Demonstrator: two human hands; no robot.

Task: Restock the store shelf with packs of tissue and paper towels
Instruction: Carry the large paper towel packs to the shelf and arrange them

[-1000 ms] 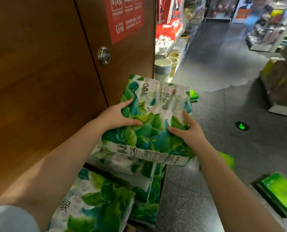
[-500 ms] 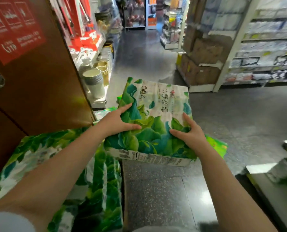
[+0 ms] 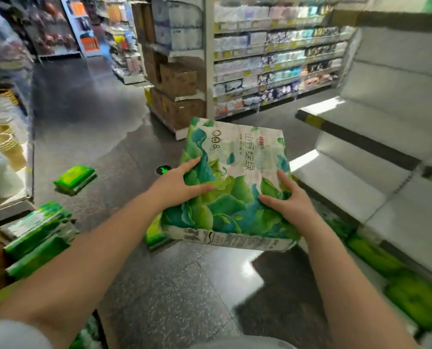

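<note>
step: carry phase, judged. One tissue pack (image 3: 235,182) is in hand and not yet on any shelf.
left hand (image 3: 178,183): closed on the pack's left edge, thumb on the top face, fingers wrapped round the side.
right hand (image 3: 289,201): closed on the pack's right edge, thumb on top, fingers reaching along the side.
pack position: held in the air over the floor (image 3: 174,285), tilted with the far end higher, printed green leaf face up, barcode strip toward the person.
target: white shelf unit (image 3: 356,177) just to the right of the pack. The tiers in view look bare; green packs (image 3: 416,295) sit low beside it, blurred.
other stock: more green packs (image 3: 40,238) stacked on the floor at left, one small green pack (image 3: 75,178) lying alone further out.
background: stocked tissue aisle (image 3: 273,64) and cardboard cartons (image 3: 178,79) well apart from the hands.
next move needs: swing the pack right, level it, clear the front lip of a bare tier, slide it back toward the rear panel.
handling: soft wrapped bundle, so the two-handed side grip should hold; it will likely sag if one hand lets go early.
progress: early by the look of it, with bare tiers and plenty of stock on the floor.
</note>
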